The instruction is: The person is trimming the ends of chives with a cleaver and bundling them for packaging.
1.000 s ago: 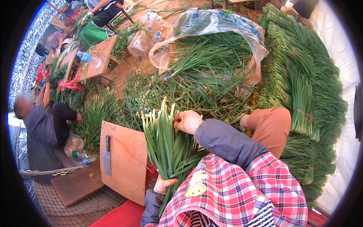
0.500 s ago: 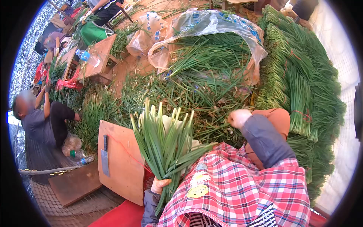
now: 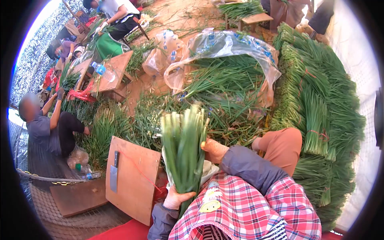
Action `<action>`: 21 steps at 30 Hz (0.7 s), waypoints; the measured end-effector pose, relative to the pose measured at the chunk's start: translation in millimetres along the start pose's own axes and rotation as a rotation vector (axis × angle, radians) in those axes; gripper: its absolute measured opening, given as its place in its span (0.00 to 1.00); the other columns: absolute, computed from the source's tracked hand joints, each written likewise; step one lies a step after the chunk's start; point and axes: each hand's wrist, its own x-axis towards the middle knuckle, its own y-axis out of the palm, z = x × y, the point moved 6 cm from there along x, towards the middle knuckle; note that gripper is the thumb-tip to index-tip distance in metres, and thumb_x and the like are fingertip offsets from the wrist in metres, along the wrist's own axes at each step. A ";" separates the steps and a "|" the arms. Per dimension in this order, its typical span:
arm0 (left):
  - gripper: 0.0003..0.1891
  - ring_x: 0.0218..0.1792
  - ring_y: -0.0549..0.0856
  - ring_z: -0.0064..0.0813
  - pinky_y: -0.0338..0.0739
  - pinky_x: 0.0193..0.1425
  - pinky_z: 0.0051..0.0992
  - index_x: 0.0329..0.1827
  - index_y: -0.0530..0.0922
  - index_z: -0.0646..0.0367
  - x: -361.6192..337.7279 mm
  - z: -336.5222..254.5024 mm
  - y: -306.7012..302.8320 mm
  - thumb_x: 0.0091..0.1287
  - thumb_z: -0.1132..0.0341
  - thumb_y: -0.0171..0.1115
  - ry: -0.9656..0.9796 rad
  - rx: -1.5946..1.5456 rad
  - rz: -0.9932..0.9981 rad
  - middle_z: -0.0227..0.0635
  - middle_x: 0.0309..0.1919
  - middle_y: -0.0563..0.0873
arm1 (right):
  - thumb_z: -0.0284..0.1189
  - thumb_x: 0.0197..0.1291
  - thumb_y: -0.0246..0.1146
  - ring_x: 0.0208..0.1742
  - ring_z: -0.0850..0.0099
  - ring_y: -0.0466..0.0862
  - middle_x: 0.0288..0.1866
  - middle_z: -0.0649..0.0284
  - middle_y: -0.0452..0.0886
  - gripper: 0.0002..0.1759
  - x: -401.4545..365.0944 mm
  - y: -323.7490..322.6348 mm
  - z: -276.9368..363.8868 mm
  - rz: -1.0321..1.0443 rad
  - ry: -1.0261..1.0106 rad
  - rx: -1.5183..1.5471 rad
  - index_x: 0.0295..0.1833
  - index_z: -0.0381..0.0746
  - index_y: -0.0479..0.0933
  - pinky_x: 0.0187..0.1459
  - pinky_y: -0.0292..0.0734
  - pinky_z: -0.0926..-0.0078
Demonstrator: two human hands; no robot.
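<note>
My left hand (image 3: 179,198) is closed round the lower, leafy part of a bunch of garlic chives (image 3: 182,152). The bunch stands nearly upright in front of my body, its pale cut stem ends at the top, slightly blurred. At the right side of the bunch is my right hand (image 3: 215,151), its fingertips against or just beside the stalks. Most of its fingers are hidden, so whether it grips the bunch cannot be made out. A cleaver (image 3: 114,172) with a dark handle lies on the wooden board (image 3: 134,184) to my left.
Stacked chives (image 3: 320,100) line the right side. Ahead, a clear plastic sheet (image 3: 224,46) partly covers loose chives (image 3: 228,78). At the left sits another person (image 3: 48,128); more people are farther back. A water bottle (image 3: 105,73) lies on a small wooden table (image 3: 116,64).
The splayed bunch is now narrower and more upright, shifted to the right. My right hand has come from the right, near my knee, to the side of the bunch. The view has shifted slightly.
</note>
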 end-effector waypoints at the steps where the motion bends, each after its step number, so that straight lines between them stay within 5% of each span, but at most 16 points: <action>1: 0.36 0.49 0.78 0.28 0.71 0.56 0.28 0.60 0.65 0.66 0.1 -10.4 11.8 0.45 0.77 0.71 0.032 0.018 0.044 0.39 0.50 0.78 | 0.44 0.49 0.69 0.58 0.69 0.73 0.58 0.62 0.72 0.38 -0.4 8.3 8.8 -0.007 -0.026 0.089 0.63 0.41 0.64 0.62 0.65 0.64; 4: 0.41 0.50 0.77 0.28 0.71 0.57 0.28 0.62 0.61 0.66 2.6 -30.0 10.9 0.45 0.73 0.74 0.275 0.188 0.049 0.38 0.51 0.77 | 0.39 0.48 0.71 0.57 0.67 0.74 0.57 0.63 0.74 0.36 -8.5 30.4 27.2 -0.017 -0.039 0.074 0.62 0.41 0.65 0.60 0.67 0.64; 7: 0.38 0.48 0.78 0.27 0.72 0.55 0.28 0.60 0.63 0.64 14.6 -28.8 30.6 0.44 0.73 0.74 0.310 -0.006 0.162 0.37 0.49 0.78 | 0.33 0.48 0.70 0.54 0.68 0.76 0.54 0.64 0.75 0.34 -8.8 22.1 21.1 -0.095 -0.054 0.079 0.60 0.41 0.66 0.57 0.71 0.66; 12: 0.27 0.44 0.80 0.26 0.74 0.51 0.26 0.54 0.72 0.61 33.4 -7.6 50.7 0.48 0.76 0.69 0.091 -0.091 0.269 0.33 0.44 0.81 | 0.31 0.49 0.70 0.47 0.70 0.79 0.47 0.64 0.79 0.29 -12.5 33.5 20.1 -0.329 -0.128 0.078 0.58 0.40 0.68 0.51 0.75 0.69; 18: 0.28 0.45 0.81 0.31 0.76 0.49 0.30 0.57 0.70 0.62 29.0 -21.5 32.1 0.49 0.81 0.64 -0.014 -0.259 0.320 0.38 0.45 0.81 | 0.49 0.61 0.56 0.38 0.73 0.81 0.39 0.64 0.81 0.25 12.6 11.0 49.6 -0.402 -0.185 -0.038 0.51 0.39 0.75 0.44 0.76 0.74; 20: 0.29 0.43 0.81 0.33 0.78 0.44 0.32 0.58 0.70 0.62 15.7 -21.6 16.2 0.48 0.78 0.65 -0.060 -0.198 0.342 0.41 0.44 0.81 | 0.55 0.57 0.56 0.41 0.71 0.81 0.43 0.62 0.81 0.31 21.4 3.9 76.4 -0.460 -0.271 -0.047 0.51 0.39 0.74 0.48 0.75 0.70; 21: 0.29 0.42 0.81 0.33 0.77 0.43 0.32 0.57 0.70 0.62 9.1 -22.6 10.3 0.49 0.76 0.65 -0.068 -0.183 0.354 0.41 0.42 0.81 | 0.52 0.59 0.56 0.36 0.72 0.80 0.37 0.64 0.80 0.27 28.1 -15.9 83.5 -0.522 -0.328 -0.157 0.49 0.39 0.75 0.41 0.75 0.73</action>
